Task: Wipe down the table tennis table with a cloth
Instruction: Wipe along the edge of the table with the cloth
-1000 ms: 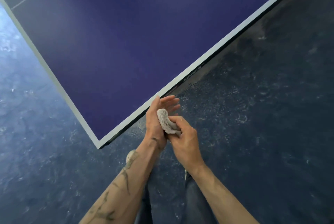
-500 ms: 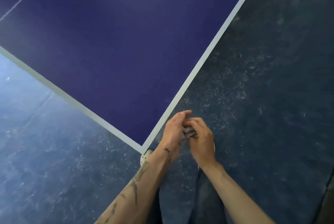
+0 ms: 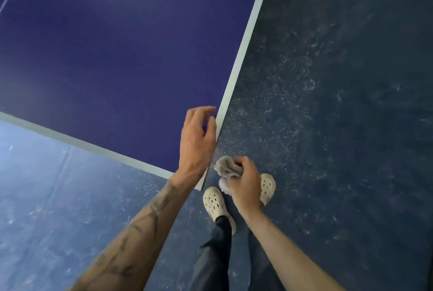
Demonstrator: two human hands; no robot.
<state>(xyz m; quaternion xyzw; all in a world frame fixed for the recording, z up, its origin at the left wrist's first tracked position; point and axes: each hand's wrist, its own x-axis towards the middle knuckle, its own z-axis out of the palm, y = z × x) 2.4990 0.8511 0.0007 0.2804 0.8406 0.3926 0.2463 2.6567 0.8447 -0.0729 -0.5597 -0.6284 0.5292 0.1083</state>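
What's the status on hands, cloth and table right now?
Left hand open, over near corner of dark blue table tennis table. Right hand grips crumpled grey cloth, off the table beside its edge. Only left hand between cloth and tabletop.

Fingers loosely spread, left hand [image 3: 196,143] hovers; right hand [image 3: 244,186] grips a cloth [image 3: 226,168].

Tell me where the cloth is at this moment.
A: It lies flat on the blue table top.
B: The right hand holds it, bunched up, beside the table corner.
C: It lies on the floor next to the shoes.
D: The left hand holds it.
B: the cloth is bunched in the right hand, just off the edge of the table near its corner, while the left hand holds nothing.
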